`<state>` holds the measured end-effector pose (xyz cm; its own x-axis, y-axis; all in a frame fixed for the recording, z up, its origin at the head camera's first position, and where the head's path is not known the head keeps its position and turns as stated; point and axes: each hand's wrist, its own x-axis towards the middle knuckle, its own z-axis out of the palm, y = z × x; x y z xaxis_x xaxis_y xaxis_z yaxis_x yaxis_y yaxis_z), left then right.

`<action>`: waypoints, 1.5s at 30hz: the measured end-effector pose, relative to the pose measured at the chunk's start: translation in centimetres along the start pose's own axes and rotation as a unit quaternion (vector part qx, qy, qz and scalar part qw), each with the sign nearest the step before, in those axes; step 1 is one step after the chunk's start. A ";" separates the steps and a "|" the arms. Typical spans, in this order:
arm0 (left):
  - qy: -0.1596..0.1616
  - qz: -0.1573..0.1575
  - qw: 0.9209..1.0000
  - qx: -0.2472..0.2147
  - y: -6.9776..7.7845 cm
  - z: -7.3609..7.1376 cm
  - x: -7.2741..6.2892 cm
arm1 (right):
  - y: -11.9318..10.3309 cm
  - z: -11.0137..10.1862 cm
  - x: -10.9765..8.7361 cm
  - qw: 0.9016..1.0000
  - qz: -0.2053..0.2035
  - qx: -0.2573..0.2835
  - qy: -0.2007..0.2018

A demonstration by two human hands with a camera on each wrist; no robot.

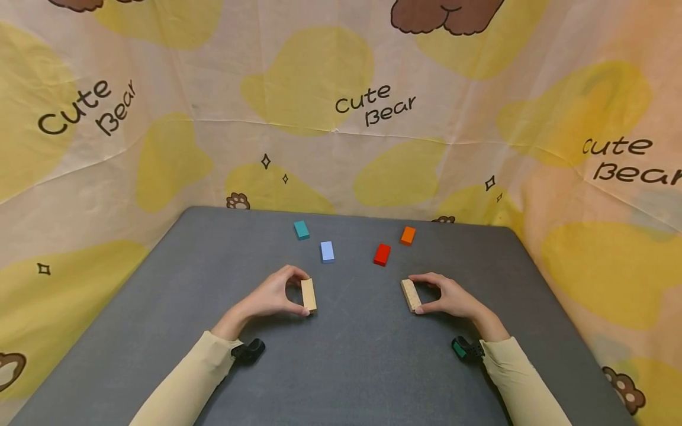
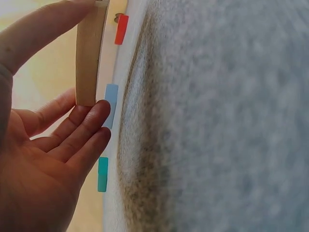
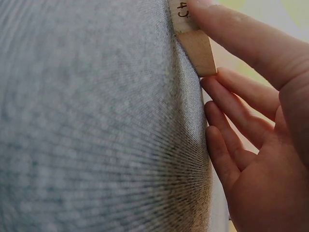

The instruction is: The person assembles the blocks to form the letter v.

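My left hand (image 1: 274,294) pinches a plain wooden block (image 1: 308,295) by its two ends, thumb at the near end and fingers at the far one. In the left wrist view this wooden block (image 2: 89,58) spans the space between thumb and fingertips. Across from it, my right hand (image 1: 450,297) holds a second wooden block (image 1: 411,296) the same way, tilted slightly. Dark handwritten marks show on that block (image 3: 198,53) in the right wrist view. A gap of grey table separates the two blocks. Whether either block touches the table is hard to tell.
Beyond the hands lie four small coloured blocks: teal (image 1: 301,230) and light blue (image 1: 327,252) on the left, red (image 1: 382,255) and orange (image 1: 408,236) on the right. The grey table (image 1: 362,367) ends at a patterned cloth (image 1: 319,177) behind and beside it.
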<state>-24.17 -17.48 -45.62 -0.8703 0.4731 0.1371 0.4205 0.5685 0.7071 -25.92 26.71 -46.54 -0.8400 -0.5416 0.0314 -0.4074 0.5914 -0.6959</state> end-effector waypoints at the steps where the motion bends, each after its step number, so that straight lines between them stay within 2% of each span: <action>1: 0.000 0.000 1.000 0.000 0.1 0.0 0.0 | 0.0 0.0 0.0 1.000 0.000 0.000 0.000; 16: -0.012 0.018 1.000 0.011 0.4 0.9 -0.3 | 0.0 0.0 0.1 1.000 0.003 -0.005 0.001; 37: -0.033 0.016 0.999 0.022 1.8 1.9 -0.7 | 0.0 0.0 0.0 1.000 0.002 -0.008 0.000; 45: -0.038 0.013 0.998 0.041 2.0 2.1 -0.6 | 0.0 0.0 0.1 1.000 0.006 -0.003 -0.002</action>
<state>-22.29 -15.18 -45.73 -0.8381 0.5362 0.1003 0.4655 0.6072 0.6440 -25.99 26.65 -46.55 -0.8432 -0.5372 0.0205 -0.3996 0.6008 -0.6923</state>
